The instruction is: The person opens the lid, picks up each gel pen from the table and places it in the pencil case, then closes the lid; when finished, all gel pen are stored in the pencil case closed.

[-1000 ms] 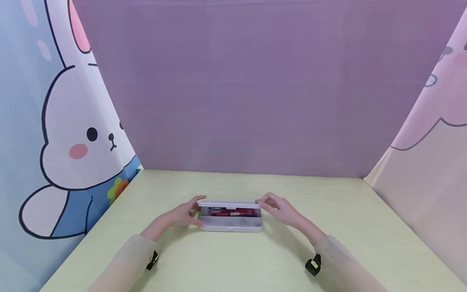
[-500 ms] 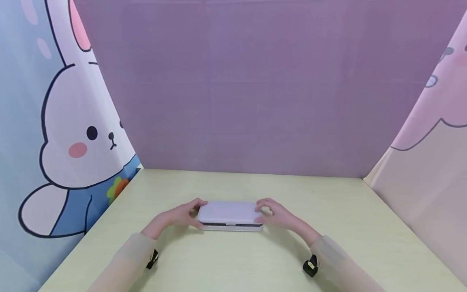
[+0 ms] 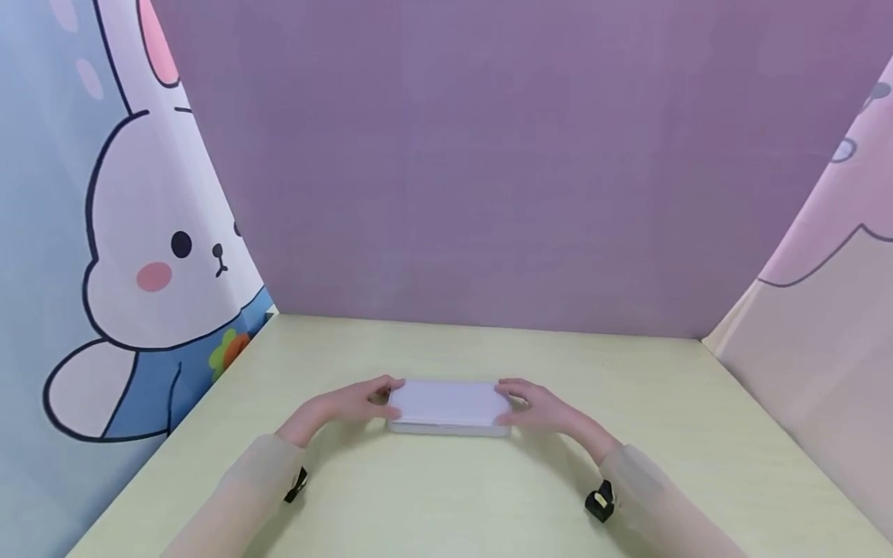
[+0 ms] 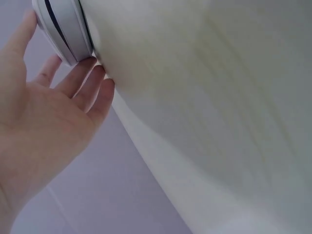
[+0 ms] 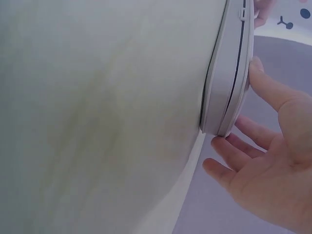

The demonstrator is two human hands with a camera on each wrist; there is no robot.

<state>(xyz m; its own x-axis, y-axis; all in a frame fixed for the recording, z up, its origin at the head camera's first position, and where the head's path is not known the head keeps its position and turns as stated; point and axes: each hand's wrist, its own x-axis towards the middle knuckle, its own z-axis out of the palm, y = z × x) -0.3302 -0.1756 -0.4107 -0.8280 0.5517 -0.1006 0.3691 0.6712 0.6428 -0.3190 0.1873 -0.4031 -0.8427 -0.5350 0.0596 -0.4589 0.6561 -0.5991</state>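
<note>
A flat white plastic case lies with its lid down on the pale green table, near the middle. My left hand rests against its left end with relaxed fingers, and the thumb lies along the lid's edge. In the left wrist view the case touches the fingertips of the left hand. My right hand is at the right end. The right wrist view shows the case with a thin dark seam, the thumb of the right hand on the lid, and straight fingers beside the end.
A purple backdrop stands behind the table. A cartoon rabbit curtain hangs on the left and a pink and beige curtain on the right. Both forearms wear sheer sleeves with a small black device at each wrist.
The raised lid has come down onto the case, hiding the red items inside. Both hands stayed at the case's ends and lowered with the lid.
</note>
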